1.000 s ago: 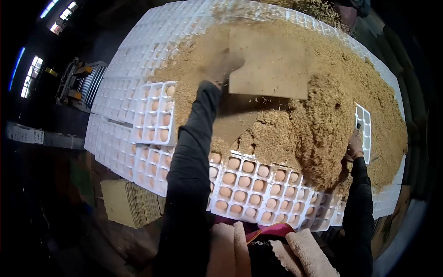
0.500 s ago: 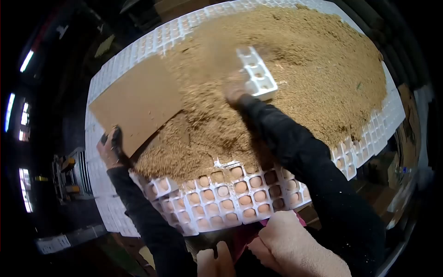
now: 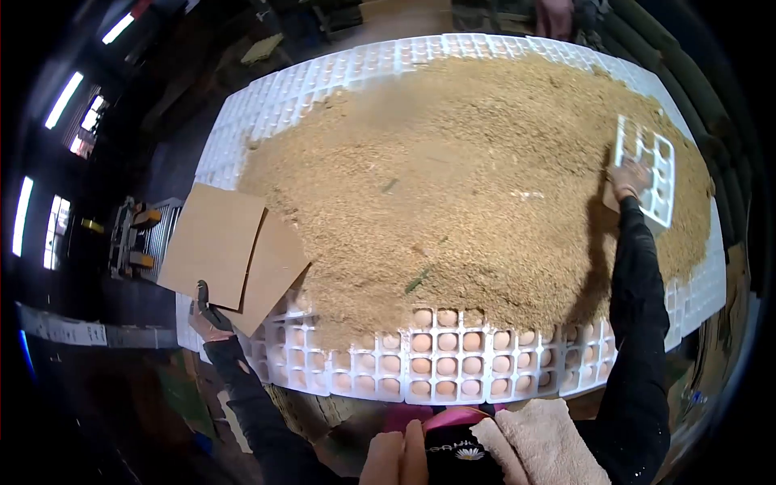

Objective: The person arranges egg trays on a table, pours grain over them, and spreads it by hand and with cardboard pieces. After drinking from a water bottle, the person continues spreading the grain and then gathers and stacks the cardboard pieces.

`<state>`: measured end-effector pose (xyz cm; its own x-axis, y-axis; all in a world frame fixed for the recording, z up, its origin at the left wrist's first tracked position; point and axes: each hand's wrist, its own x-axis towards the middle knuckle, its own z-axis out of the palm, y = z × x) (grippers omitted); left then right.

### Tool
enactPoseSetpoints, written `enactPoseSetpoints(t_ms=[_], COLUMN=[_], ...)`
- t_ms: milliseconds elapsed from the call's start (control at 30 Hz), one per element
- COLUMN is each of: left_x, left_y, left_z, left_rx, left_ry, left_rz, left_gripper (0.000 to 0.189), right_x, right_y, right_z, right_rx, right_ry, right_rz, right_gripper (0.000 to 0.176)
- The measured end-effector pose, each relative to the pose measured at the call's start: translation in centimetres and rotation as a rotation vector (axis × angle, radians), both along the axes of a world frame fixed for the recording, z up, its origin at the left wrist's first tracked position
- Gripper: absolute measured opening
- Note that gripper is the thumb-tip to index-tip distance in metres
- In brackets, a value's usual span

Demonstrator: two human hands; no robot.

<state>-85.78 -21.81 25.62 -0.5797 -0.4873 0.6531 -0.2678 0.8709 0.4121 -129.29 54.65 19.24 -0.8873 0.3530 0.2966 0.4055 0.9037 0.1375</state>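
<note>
My left hand, in a dark-fingered glove or dark with dirt, grips the lower edge of two overlapping cardboard sheets. They sit at the left side of the sawdust-like bedding. Far to the right, my right hand is closed on a white egg tray, tilted above the bedding; no eggs show in its cells. Along the near edge, white trays hold brown eggs, their far rows covered by bedding.
White trays border the bedding at the left and back. A roller conveyor stands at the left. Dark rolled or tubular shapes line the right side. A person's legs show at the back. Cardboard lies at the right.
My right hand has carried the white tray from the middle to the far right. The bedding looks flatter, and a second cardboard sheet now shows under my left hand. The view has shifted.
</note>
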Motion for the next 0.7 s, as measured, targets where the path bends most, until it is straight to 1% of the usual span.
enactPoseSetpoints(t_ms=[33, 67, 100, 133, 167, 200, 267, 300, 367, 400, 433, 467, 500, 533, 567, 600, 633, 667, 700], left_x=[1.6, 2.2, 3.0, 3.6, 3.9, 4.6, 5.2, 4.4, 5.0, 5.5, 6.3, 7.5, 6.9, 5.5, 4.0, 2.4, 1.6, 1.7, 2.2], left_y=[-1.8, -2.3, -3.2, -4.1, -4.6, -6.1, -8.8, -8.8, -9.7, -10.4, -11.4, -13.2, -13.0, -12.1, -11.3, -10.3, -10.3, -11.4, -12.8], left_z=[-1.9, -2.8, -4.2, -5.6, -5.4, -5.9, -6.4, -5.0, -6.8, -7.7, -8.4, -10.1, -9.6, -8.2, -6.5, -4.5, -3.3, -3.6, -4.2], left_rx=[-0.137, 0.037, 0.27, 0.496, 0.833, 0.72, 0.439, 0.422, 0.441, 0.457, 0.215, 0.248, 0.37, 0.487, 0.585, 0.679, 0.771, 0.656, 0.54], left_ry=[-0.08, -0.091, 0.063, 0.223, 0.33, 0.208, 0.042, -0.079, -0.17, -0.216, -0.359, -0.448, -0.414, -0.379, -0.318, -0.26, -0.206, -0.253, -0.299], left_rz=[0.063, 0.087, 0.006, -0.084, -0.047, 0.04, -0.008, -0.031, -0.07, -0.096, -0.107, -0.198, -0.202, -0.21, -0.203, -0.198, -0.196, -0.211, -0.224], left_gripper=[0.028, 0.031, 0.032, 0.034, 0.035, 0.035, 0.035, 0.031, 0.029, 0.028, 0.028, 0.026, 0.026, 0.027, 0.026, 0.024, 0.023, 0.023, 0.023], right_x=[-1.8, -0.3, -0.6, -1.2, -5.2, -6.1, -8.1, -11.1, -19.4, -18.3, -17.0, -14.6, -16.7, -14.7, -13.5, -13.8, -13.7, -5.4, -1.5], right_y=[5.6, 3.4, 2.2, 0.4, 2.8, -0.8, -8.2, -9.4, -11.5, -18.8, -26.7, -33.9, -38.5, -45.3, -51.2, -55.9, -61.4, -65.6, -67.6], right_z=[-3.8, -0.4, 0.1, -0.8, -4.7, -5.0, -4.6, -5.9, -14.1, -11.6, -8.7, -4.8, -6.1, -5.4, -6.9, -11.8, -15.4, -6.6, -2.5], right_rx=[0.143, 0.016, -0.07, -0.062, -0.149, -0.162, -0.146, -0.172, 0.22, 0.204, 0.186, 0.268, 0.225, 0.262, 0.338, 0.15, 0.18, -0.034, -0.103], right_ry=[0.08, -0.084, -0.184, -0.073, -0.107, -0.047, -0.016, -0.025, -0.128, -0.179, -0.23, -0.343, -0.409, -0.422, -0.281, 0.108, -0.054, -0.215, -0.282], right_rz=[0.029, -0.185, -0.312, -0.317, -0.234, -0.212, -0.104, 0.058, 0.367, 0.37, 0.372, 0.622, 0.669, 0.796, 0.922, 1.005, 0.875, 0.954, 1.077], right_gripper=[0.036, 0.041, 0.047, 0.047, 0.051, 0.048, 0.042, 0.035, 0.03, 0.025, 0.024, 0.03, 0.029, 0.031, 0.03, 0.029, 0.027, 0.027, 0.026])
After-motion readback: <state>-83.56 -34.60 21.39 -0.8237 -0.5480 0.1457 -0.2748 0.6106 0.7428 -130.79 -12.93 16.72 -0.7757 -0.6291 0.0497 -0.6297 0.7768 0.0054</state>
